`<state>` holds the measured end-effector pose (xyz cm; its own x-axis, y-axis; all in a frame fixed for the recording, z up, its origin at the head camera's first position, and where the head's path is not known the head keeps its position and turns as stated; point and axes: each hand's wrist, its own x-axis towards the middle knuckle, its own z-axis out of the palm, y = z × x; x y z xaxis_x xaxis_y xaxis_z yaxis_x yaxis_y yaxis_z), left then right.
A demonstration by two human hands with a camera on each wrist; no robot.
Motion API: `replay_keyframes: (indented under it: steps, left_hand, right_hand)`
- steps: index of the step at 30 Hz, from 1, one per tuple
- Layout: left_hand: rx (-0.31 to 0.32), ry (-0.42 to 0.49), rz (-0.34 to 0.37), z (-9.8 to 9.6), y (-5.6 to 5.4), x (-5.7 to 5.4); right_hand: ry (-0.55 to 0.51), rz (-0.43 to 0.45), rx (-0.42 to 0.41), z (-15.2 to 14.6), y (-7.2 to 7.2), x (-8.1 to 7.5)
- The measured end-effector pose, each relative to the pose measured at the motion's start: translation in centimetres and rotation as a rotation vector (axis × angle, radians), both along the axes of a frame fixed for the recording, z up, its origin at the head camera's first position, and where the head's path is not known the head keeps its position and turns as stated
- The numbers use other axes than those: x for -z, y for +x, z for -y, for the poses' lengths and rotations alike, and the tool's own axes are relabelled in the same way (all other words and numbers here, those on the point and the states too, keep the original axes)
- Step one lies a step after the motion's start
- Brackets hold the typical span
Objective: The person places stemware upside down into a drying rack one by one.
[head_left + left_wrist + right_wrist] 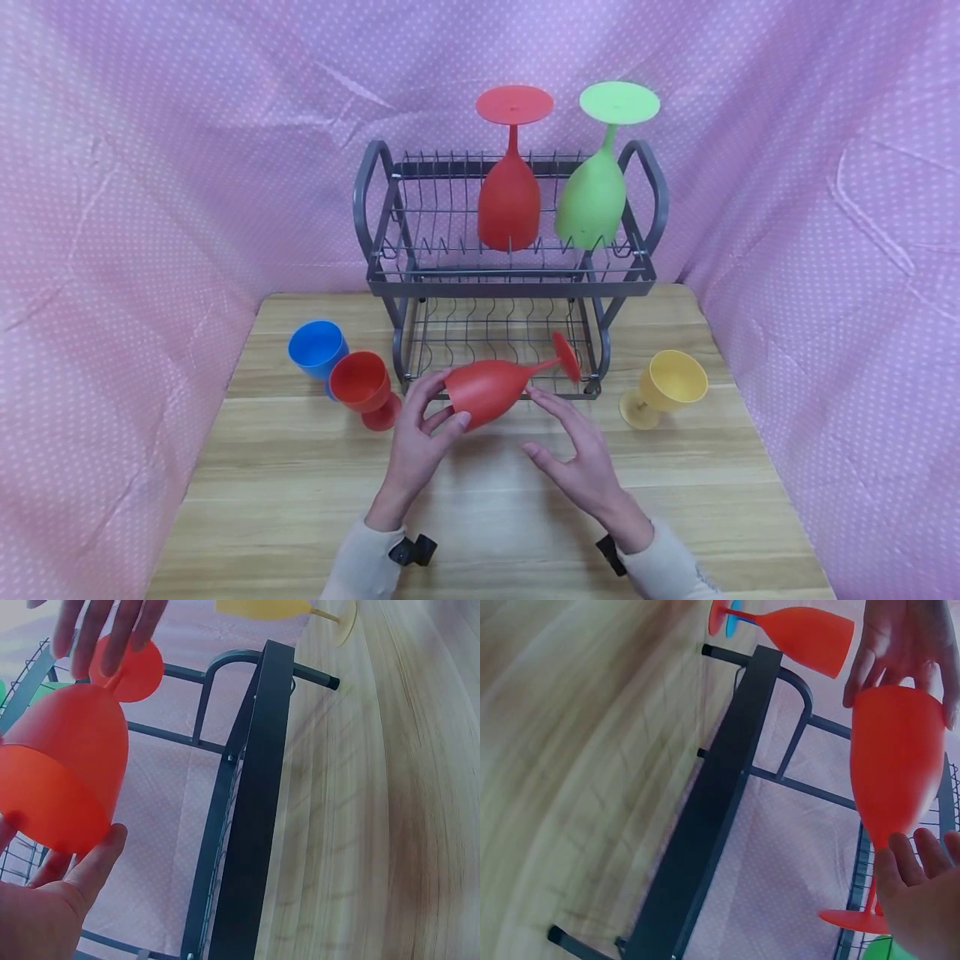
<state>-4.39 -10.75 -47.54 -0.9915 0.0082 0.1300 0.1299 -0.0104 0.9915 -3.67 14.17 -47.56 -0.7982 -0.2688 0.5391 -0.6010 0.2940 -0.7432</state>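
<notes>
Fingers point(426, 392) of your left hand point(415, 442) are gripping the rim end of a red goblet point(487, 392), thumb on the near side, perhaps because the broad bowl is offering more purchase than the thin stem. You are holding this goblet sideways near the middle of the frame, mouth leftward and foot rightward, which is leaving the stem free for your other hand. Your right hand point(581, 471) is gripping nothing: its fingers are extending, its thumb is standing well apart, and its fingertips are lying beside the stem end, seemingly for support; whether they are touching is unclear. Above, on the upper tier of the rack point(510, 289), an inverted red goblet point(510, 204) and a green goblet point(592, 200) are resting mouth-down, probably because their wide rims are sitting steadier on the wires. At centre left, a blue goblet point(317, 346) and a smaller red goblet point(360, 383) are standing on their feet; at centre right, a yellow goblet point(675, 379) is doing likewise.
</notes>
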Motion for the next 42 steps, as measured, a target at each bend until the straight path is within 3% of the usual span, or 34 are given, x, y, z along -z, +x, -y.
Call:
replay_keyframes:
  steps: [10, 15, 27, 34, 42]
  left_hand:
    - [-0.020, 0.042, 0.013, -0.3, 0.1, -0.6]
    - [-0.025, 0.064, 0.013, -0.5, 0.2, -0.6]
    - [-0.032, 0.102, -0.013, -1.1, 0.3, -0.5]
    - [-0.022, 0.123, -0.029, -1.4, 0.3, -0.5]
    - [-0.017, 0.131, -0.058, -1.8, 0.5, -0.5]
  right_hand:
    - [-0.143, 0.378, 0.056, 0.8, 0.2, 0.6]
    - [-0.203, 0.502, 0.071, 1.4, 0.1, 0.7]
    - [-0.318, 0.685, 0.061, 2.5, -0.5, 0.1]
    - [-0.406, 0.705, 0.052, 3.0, -0.6, -0.4]
    - [-0.422, 0.738, 0.079, 3.4, -0.6, -0.7]
